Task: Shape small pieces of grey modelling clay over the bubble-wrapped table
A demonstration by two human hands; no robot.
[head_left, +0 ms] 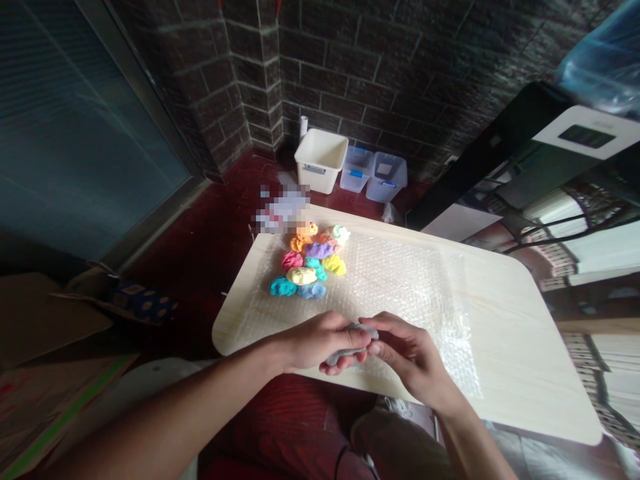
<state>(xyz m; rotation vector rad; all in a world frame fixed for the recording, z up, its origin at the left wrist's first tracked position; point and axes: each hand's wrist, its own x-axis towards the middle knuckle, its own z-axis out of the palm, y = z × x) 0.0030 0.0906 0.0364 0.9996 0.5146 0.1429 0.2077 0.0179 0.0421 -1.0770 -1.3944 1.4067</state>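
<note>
A lump of grey modelling clay point(369, 330) is held over the near edge of the table. My left hand point(325, 343) is closed around it, thumb on top and fingers curled underneath. With thumb and fingertips, my right hand point(407, 350) pinches the clay's right end. Part of the lump is hidden by my fingers. Beyond my hands lies a cluster of soft clay lumps in several colours, among them a teal lump point(283, 287), a blue lump point(312, 291), a cream lump point(301, 275), a yellow lump point(334, 265) and a purple lump point(319, 250).
Bubble wrap point(400, 280) covers much of the pale wooden table point(520, 333). On the floor behind stand a cream bin point(321, 163) and two clear plastic boxes, one being the right box point(387, 179). A water dispenser point(500, 147) rises at the right; cardboard point(45, 313) lies left.
</note>
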